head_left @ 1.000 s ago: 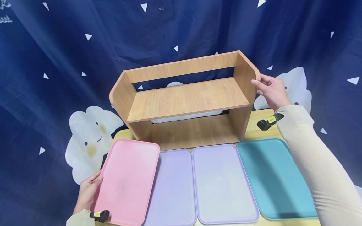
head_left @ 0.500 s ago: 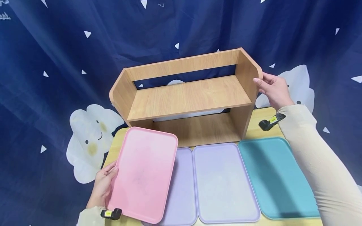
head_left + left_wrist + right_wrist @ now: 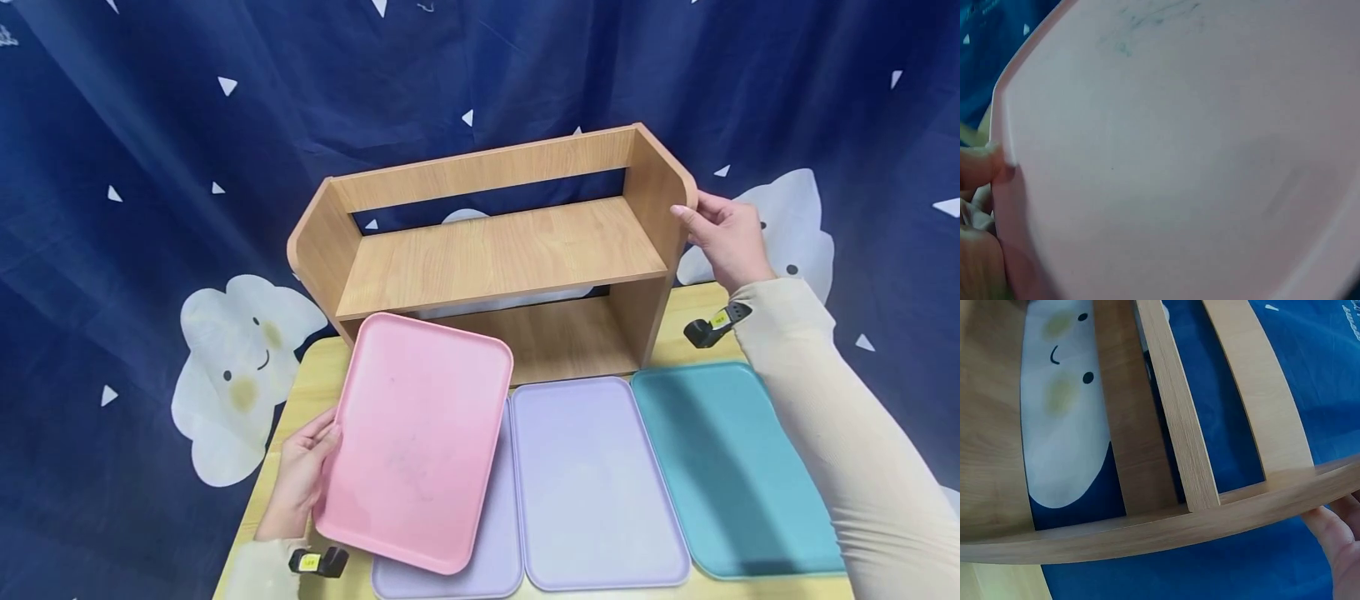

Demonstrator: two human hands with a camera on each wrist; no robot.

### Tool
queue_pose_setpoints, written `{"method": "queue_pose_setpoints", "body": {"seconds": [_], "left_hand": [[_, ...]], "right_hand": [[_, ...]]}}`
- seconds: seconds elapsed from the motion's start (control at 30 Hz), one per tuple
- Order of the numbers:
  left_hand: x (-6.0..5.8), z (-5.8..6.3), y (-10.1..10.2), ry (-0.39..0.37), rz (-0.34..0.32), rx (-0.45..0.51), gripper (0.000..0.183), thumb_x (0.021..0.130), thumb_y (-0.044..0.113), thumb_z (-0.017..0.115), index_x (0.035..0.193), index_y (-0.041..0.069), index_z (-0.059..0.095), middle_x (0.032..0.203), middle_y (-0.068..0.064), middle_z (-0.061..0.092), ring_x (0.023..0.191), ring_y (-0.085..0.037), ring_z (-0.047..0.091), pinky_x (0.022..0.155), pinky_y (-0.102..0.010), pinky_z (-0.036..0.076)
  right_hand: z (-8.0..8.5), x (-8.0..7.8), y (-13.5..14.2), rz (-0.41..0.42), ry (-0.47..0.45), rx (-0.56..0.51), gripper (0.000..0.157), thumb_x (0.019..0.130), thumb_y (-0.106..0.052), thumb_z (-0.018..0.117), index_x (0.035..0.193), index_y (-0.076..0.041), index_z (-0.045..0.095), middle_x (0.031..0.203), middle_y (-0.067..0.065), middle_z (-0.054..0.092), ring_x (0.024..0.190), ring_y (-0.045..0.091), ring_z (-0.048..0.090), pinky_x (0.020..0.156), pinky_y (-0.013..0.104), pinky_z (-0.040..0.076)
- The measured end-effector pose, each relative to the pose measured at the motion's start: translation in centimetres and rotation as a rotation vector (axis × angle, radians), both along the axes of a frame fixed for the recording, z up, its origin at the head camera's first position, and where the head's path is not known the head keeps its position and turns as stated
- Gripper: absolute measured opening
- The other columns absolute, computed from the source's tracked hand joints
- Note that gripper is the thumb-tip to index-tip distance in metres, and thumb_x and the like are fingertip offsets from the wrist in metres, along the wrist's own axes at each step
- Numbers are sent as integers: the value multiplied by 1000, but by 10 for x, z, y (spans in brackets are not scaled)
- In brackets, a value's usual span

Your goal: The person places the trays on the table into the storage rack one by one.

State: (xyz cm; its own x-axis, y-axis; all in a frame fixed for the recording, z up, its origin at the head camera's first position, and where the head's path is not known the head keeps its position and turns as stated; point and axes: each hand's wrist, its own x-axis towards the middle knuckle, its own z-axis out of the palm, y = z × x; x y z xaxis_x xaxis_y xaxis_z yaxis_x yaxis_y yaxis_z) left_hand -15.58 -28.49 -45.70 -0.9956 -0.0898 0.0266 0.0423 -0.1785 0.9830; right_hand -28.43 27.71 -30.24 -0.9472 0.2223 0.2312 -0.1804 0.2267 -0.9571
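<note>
My left hand (image 3: 302,467) grips the left edge of a pink tray (image 3: 420,442), thumb on its upper face. The tray is tilted and raised above a lilac tray, covering most of it and part of the shelf's lower left. In the left wrist view the pink tray (image 3: 1160,150) fills the picture, with faint dark marks on its surface. Up at the right, my right hand (image 3: 726,237) pinches the front edge of the right side panel of a two-level wooden shelf (image 3: 502,254). The right wrist view shows fingers (image 3: 1332,534) at that panel's edge.
The partly covered lilac tray (image 3: 450,581), a second lilac tray (image 3: 600,483) and a teal tray (image 3: 735,467) lie in a row before the shelf on a pale wooden table (image 3: 315,375). Behind hangs a dark blue curtain (image 3: 480,67) with white clouds.
My left hand has lifted the pink tray from the left and carried it right and forward, over the left lilac tray and toward the shelf. My right hand keeps its hold on the panel.
</note>
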Motion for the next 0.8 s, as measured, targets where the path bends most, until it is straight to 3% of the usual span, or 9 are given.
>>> {"method": "queue_pose_setpoints", "body": {"seconds": [0.27, 0.47, 0.67, 0.8], "left_hand": [[6, 24, 39, 15, 36, 39, 32, 91, -3, 56, 100, 24, 71, 98, 6, 72, 92, -5, 66, 78, -17, 53], [8, 41, 71, 36, 62, 116, 33, 91, -7, 54, 101, 20, 71, 97, 2, 72, 89, -8, 68, 78, -19, 54], [10, 55, 96, -26, 119, 208, 29, 90, -6, 56, 103, 16, 71, 99, 0, 72, 91, -9, 67, 79, -21, 54], [7, 63, 112, -25, 91, 312, 29, 91, -5, 55, 106, 14, 71, 101, -2, 72, 92, -10, 67, 80, -22, 54]], "right_hand": [[-1, 0, 1, -22, 0, 100, 54, 90, -30, 63, 137, -10, 48, 133, 15, 51, 117, 21, 56, 96, 37, 46], [-2, 0, 1, -7, 59, 70, 51, 90, -25, 64, 134, -3, 51, 126, 15, 57, 105, 9, 62, 84, 19, 52], [-3, 0, -1, -9, 45, 116, 49, 91, -28, 62, 134, -6, 51, 126, 16, 57, 107, 11, 61, 87, 22, 51], [-2, 2, 0, -25, 37, 155, 48, 92, -29, 61, 134, -7, 52, 125, 16, 57, 107, 12, 61, 87, 22, 51]]}}
